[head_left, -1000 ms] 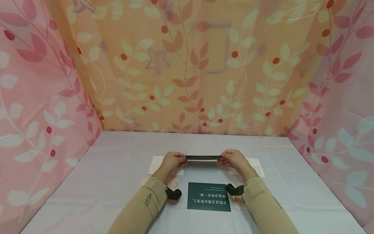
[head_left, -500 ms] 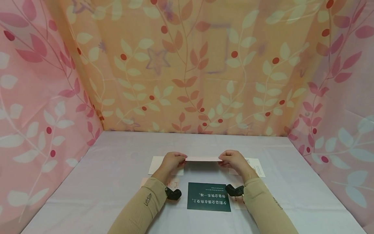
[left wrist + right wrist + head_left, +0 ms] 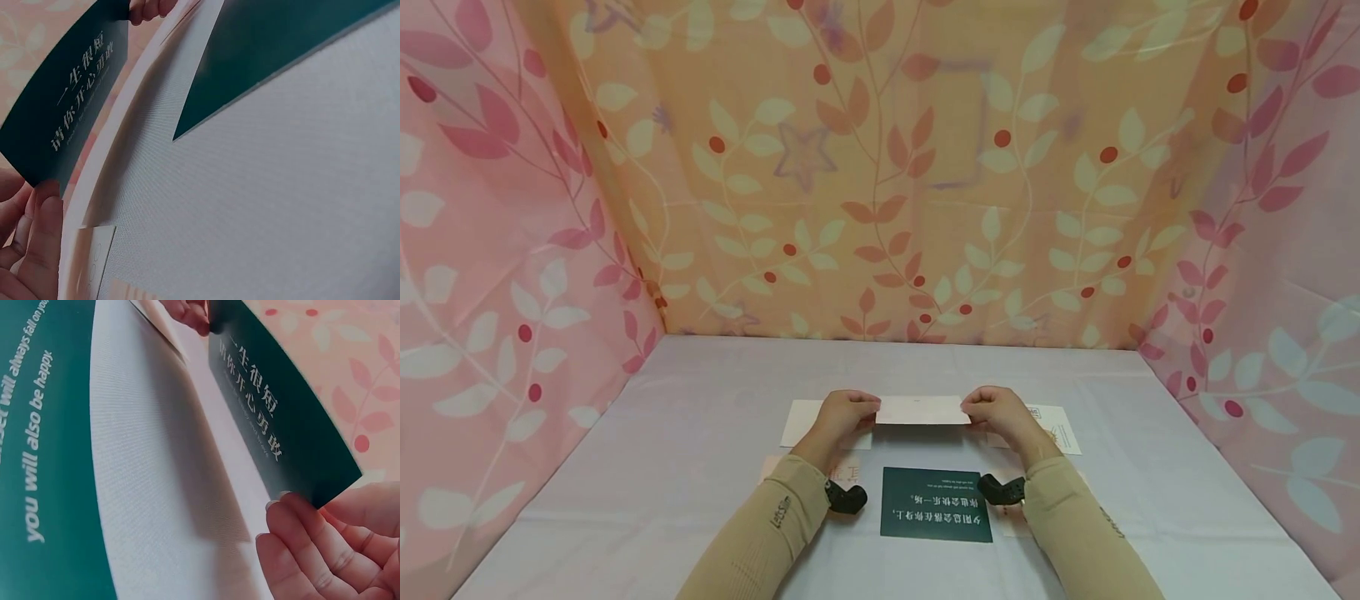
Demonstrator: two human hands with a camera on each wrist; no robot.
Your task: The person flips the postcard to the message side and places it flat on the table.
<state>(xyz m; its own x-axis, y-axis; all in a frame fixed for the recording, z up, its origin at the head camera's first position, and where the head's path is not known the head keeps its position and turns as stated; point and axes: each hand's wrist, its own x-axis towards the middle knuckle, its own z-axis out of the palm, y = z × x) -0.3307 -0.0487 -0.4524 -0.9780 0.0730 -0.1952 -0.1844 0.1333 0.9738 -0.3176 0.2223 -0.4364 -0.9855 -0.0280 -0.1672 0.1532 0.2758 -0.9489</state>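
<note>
Above the far part of the table a postcard (image 3: 922,410) is held up sideways, its plain white side toward the head view. Both wrist views show its other side, dark green with white Chinese lettering. My left hand (image 3: 847,414) pinches the left end between thumb and fingers; my right hand (image 3: 1003,412) grips the right end the same way. Nearer me, between the forearms, another dark green postcard (image 3: 934,504) with white writing lies on the table, upside down to my view.
A white card (image 3: 797,423) lies beside the left hand, and a white printed card (image 3: 1060,429) is partly under the right hand. Peach cards (image 3: 850,469) show partly behind each forearm. Patterned curtains (image 3: 880,167) enclose the white-covered table (image 3: 715,375).
The held postcard has been turned over between the hands: its green lettered side faced up, then a thin pale edge showed, and now the white side. The hands barely shifted.
</note>
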